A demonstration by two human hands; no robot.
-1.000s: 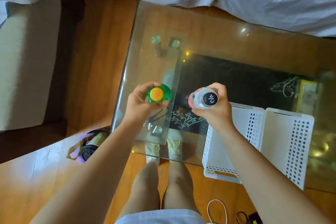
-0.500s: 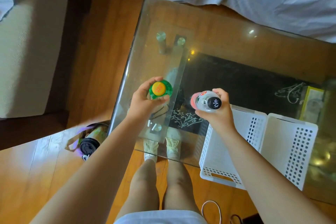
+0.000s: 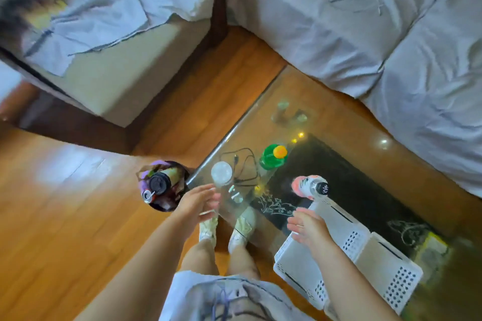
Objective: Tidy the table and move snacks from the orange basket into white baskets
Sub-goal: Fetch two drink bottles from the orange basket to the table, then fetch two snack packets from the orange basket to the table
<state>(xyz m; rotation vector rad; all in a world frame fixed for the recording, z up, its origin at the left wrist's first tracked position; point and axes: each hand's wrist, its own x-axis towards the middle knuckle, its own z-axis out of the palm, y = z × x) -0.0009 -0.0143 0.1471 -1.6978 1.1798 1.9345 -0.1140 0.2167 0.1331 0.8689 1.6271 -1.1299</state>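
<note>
Two bottles (image 3: 273, 156) parked upright on the glass desk (image 3: 326, 101), freeing left hand (image 3: 194, 202) and right hand (image 3: 309, 227), both loosely spread, for baskets (image 3: 347, 250).

Glossy wood floor (image 3: 65, 216) – sunlit; grey-sheeted bed (image 3: 378, 34) beyond glass table (image 3: 326, 101); beige armchair (image 3: 117, 78) left.

The green bottle (image 3: 271, 159) has an orange cap. The other bottle (image 3: 310, 186) is pink and white with a black cap. Two white baskets (image 3: 360, 255) carry dotted holes. The glass tabletop (image 3: 326, 101) shows a black panel with white floral lines. The floor (image 3: 65, 203) is orange-brown wood.
</note>
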